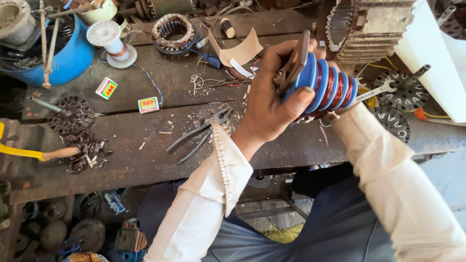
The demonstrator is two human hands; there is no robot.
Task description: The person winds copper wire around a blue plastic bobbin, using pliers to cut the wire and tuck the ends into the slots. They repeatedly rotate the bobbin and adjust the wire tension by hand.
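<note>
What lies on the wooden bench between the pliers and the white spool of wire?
In the head view, between the pliers and the white spool lie two small colourful boxes, a thin blue wire and bare dark planks of the bench.

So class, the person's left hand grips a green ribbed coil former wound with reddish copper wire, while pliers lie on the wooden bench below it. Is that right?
Not quite: the coil former is blue, not green. The head view shows the left hand gripping it, reddish wire wound between its ribs, and the pliers lying on the wooden bench.
</note>
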